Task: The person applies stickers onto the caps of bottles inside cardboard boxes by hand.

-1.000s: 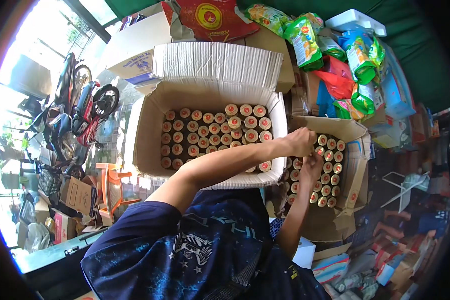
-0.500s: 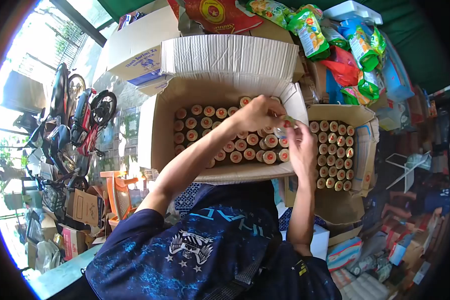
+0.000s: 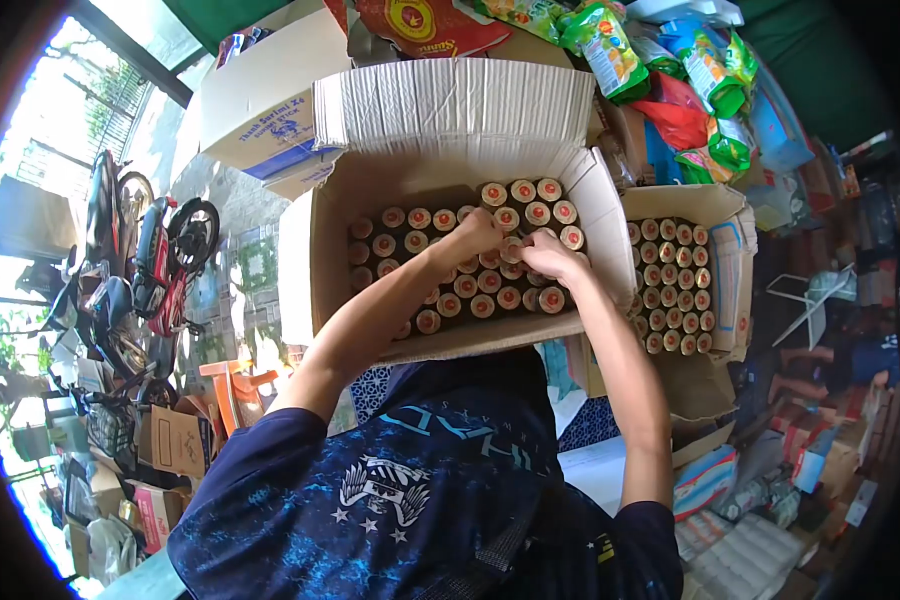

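A large open cardboard box (image 3: pixel 400 345) in front of me holds rows of small jars (image 3: pixel 482 306) with gold caps and red centres. Both my hands reach down among these caps. My left hand (image 3: pixel 480 231) is closed, its curled fingertips hidden between the jars. Close by on the right, my right hand (image 3: pixel 552 256) has its fingers and thumb bent against a gold-capped jar (image 3: pixel 511 249) between the two hands. The jar bodies are mostly hidden.
A second cardboard box (image 3: pixel 732 290) at the right also holds gold-capped jars. Green snack packets (image 3: pixel 610 55) and a red bag (image 3: pixel 420 25) lie behind. Printed cartons (image 3: pixel 260 130) stand back left, an orange chair (image 3: pixel 235 385) at left, and motorbikes (image 3: pixel 160 260) beyond.
Both hands, which were raised over the box's right side with a clear jar between them, have come down and left among the caps. The view has shifted slightly.
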Demonstrator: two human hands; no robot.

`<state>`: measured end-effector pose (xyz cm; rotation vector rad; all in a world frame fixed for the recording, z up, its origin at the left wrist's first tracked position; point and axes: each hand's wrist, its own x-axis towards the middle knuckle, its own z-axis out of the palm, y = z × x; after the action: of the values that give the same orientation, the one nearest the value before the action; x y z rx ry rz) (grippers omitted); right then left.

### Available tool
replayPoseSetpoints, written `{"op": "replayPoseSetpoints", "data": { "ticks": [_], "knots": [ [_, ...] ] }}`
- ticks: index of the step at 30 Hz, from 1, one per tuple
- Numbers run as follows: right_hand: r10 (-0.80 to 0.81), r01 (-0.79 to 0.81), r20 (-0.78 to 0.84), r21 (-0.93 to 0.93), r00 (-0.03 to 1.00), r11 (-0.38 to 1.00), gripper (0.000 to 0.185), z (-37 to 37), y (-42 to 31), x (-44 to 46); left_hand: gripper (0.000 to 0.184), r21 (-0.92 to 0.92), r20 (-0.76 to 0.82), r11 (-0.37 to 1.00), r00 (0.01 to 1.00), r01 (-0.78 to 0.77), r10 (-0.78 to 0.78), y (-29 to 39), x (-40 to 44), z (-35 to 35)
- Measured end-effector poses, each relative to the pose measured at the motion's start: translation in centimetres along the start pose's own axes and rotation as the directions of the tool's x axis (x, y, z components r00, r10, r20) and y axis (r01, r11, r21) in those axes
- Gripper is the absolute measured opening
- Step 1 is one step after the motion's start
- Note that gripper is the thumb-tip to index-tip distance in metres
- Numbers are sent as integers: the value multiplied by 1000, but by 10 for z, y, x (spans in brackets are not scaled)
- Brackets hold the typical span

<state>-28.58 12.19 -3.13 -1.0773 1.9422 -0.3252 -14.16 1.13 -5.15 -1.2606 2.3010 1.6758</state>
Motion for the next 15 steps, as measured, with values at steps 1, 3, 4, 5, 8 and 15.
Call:
{"op": "replayPoseSetpoints", "data": {
  "ticks": [1,3,4,5,8,15],
  "knots": [
    [24,-24,1,26,1000,999,41,0,0,-1,15,0,-21,996,996,-92,92,-6,1,4],
    [-85,84,-64,-22,994,996,42,2,3,-2,11,-299,-9,954,1000,-13,11,-16,4,8],
    [-139,134,-93,-51,986,990,42,4,10,0,10,-441,8,897,1000,30,-30,-17,2,11],
    [-124,121,-80,-40,989,992,42,6,14,4,9,-497,-30,867,998,30,-52,-16,1,15],
    [-190,169,-197,-118,962,979,41,13,22,9,9,-517,-74,855,997,-27,-14,-17,-3,22],
    [-154,153,-104,-19,982,988,38,2,12,-5,18,-547,-111,837,993,-21,-48,-10,-11,24]
  ]
}}
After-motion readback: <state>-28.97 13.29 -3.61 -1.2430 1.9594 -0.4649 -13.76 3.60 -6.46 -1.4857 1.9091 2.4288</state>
